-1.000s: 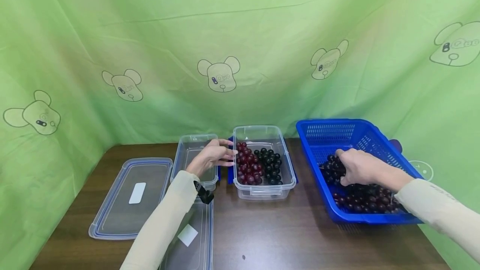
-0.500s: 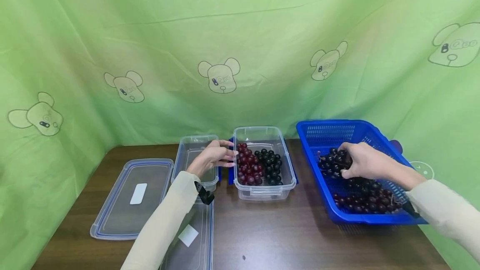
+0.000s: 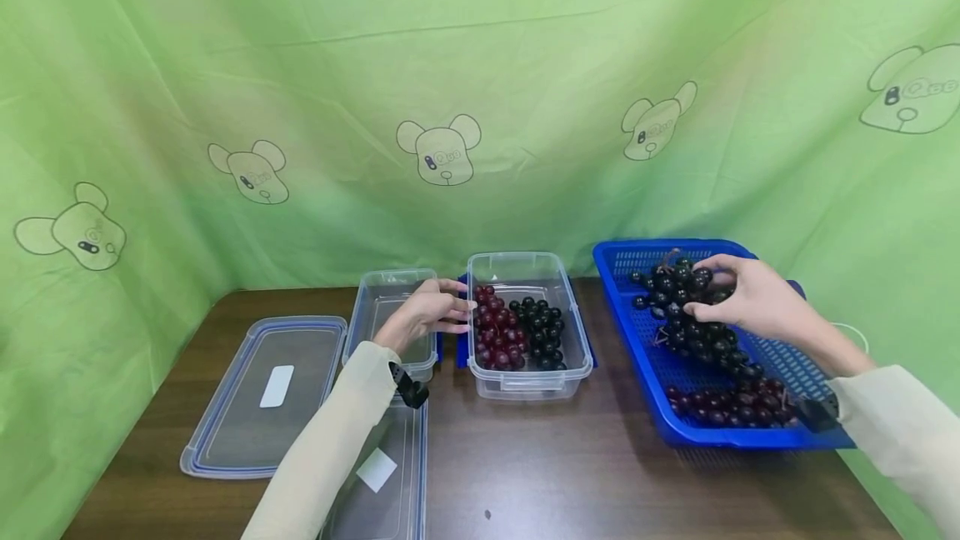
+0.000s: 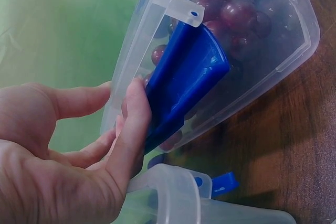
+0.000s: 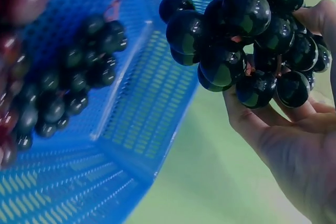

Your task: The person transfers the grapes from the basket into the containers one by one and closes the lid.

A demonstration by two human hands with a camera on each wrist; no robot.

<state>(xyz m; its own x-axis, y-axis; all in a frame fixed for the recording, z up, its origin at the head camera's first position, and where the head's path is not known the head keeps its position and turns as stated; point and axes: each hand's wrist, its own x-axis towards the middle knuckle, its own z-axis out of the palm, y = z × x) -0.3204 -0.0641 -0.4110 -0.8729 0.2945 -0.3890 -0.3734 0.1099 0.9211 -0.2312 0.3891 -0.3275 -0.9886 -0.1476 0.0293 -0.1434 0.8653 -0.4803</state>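
Note:
My right hand [image 3: 757,302] holds a bunch of black grapes [image 3: 667,283] between thumb and fingers, raised above the blue basket [image 3: 636,373]. The right wrist view shows fingers under the round, shiny grapes [image 5: 247,14]. Still in the basket lie another black bunch [image 3: 708,344] and dark red grapes [image 3: 727,408]. My left hand [image 3: 423,315] touches the left side of a clear container [image 3: 525,388] with extended fingers, close by its blue latch [image 4: 191,72]. Inside that container, a red bunch [image 3: 497,332] lies left of a black bunch [image 3: 542,332].
Left of the filled container stands a second clear container [image 3: 378,294], partly behind my left hand. Two clear lids lie on the brown table [image 3: 562,473]: one lid [image 3: 240,415] at left, another lid [image 3: 397,498] near the front. A green curtain [image 3: 525,65] hangs behind.
My right hand has lifted the black grape bunch out of the basket's pile, upward and slightly away, exposing the grapes beneath. My left hand has stayed at the container.

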